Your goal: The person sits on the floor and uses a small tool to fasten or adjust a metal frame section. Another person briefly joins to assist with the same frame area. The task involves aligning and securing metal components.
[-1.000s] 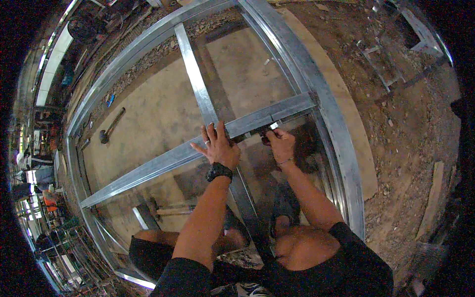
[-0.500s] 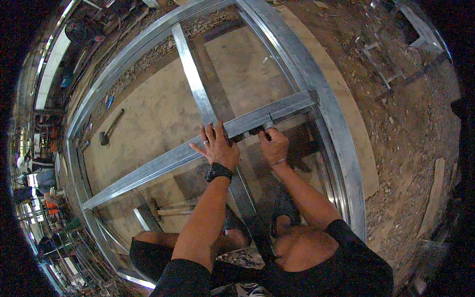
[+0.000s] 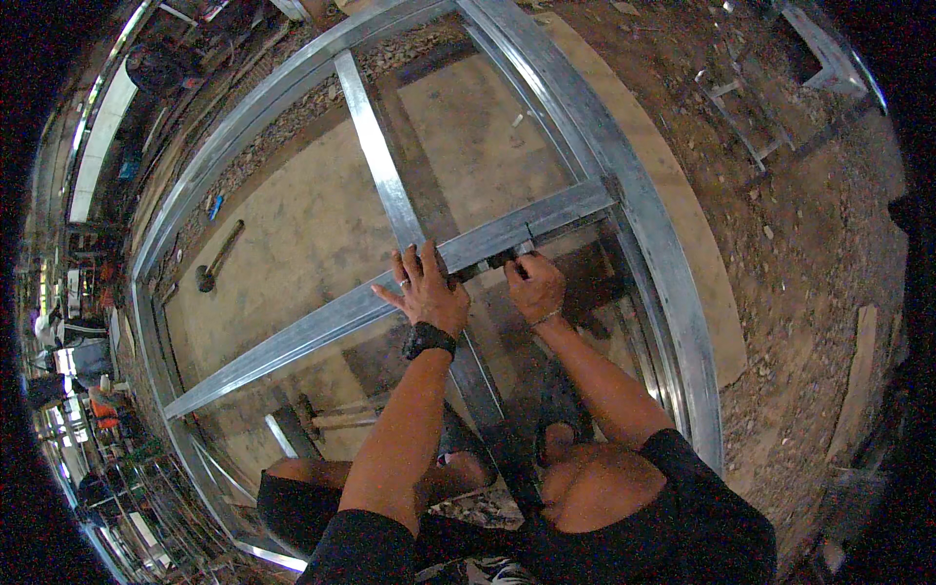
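A galvanized metal crossbar (image 3: 292,338) runs diagonally across a large metal frame (image 3: 639,180). My left hand (image 3: 432,295) lies on it with fingers spread, where it meets a second metal bar (image 3: 378,146). A ring and a black wristwatch (image 3: 429,339) show on that hand and wrist. Close under the crossbar, my right hand (image 3: 537,290) is closed in a fist. A small dark piece (image 3: 500,259) shows between its fingers and the crossbar, with a thin upright metal bit beside it; what the fist holds is mostly hidden.
A mallet (image 3: 220,255) lies on the brown board (image 3: 292,234) inside the frame. Nearer my legs is another wooden-handled tool (image 3: 341,417). A small blue object (image 3: 215,207) rests by the frame's left side. Metal stock (image 3: 136,507) is stacked at lower left; dirt ground (image 3: 780,322) stretches right.
The view has shifted very slightly. Both hands keep nearly the same places on and beside the crossbar, the right fist turned a little.
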Demonstrator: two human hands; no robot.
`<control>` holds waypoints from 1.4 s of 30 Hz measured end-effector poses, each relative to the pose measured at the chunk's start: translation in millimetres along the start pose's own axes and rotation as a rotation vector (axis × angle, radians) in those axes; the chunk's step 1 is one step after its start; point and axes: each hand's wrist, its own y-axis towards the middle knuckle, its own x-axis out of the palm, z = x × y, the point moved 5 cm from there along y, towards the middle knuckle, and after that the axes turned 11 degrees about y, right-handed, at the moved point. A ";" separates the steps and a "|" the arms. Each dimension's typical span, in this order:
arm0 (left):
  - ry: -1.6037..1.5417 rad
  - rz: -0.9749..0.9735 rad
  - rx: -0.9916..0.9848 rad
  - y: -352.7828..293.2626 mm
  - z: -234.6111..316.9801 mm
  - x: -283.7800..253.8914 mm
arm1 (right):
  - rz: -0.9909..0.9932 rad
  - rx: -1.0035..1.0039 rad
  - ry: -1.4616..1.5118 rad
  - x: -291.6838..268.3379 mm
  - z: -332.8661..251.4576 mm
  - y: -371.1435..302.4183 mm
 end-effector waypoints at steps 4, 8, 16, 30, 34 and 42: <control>0.004 -0.025 0.011 -1.2 0.1 -1.9 | -0.027 0.030 -0.009 1.0 4.6 -0.5; 0.000 -0.010 0.027 -1.2 -0.4 -2.3 | -0.041 0.040 -0.013 2.4 7.1 -0.6; -0.016 -0.030 0.013 -1.1 1.0 -2.6 | -0.029 -0.041 -0.037 2.8 6.8 -0.2; 0.007 0.007 -0.010 0.3 -0.9 2.0 | -0.074 -0.060 -0.041 2.2 3.8 1.9; 0.024 -0.013 -0.015 -0.5 0.6 -0.9 | -0.072 -0.025 -0.007 -0.3 0.3 1.5; 0.005 -0.003 0.002 -1.2 -2.0 -1.9 | -0.045 -0.054 -0.044 3.1 -0.7 -0.1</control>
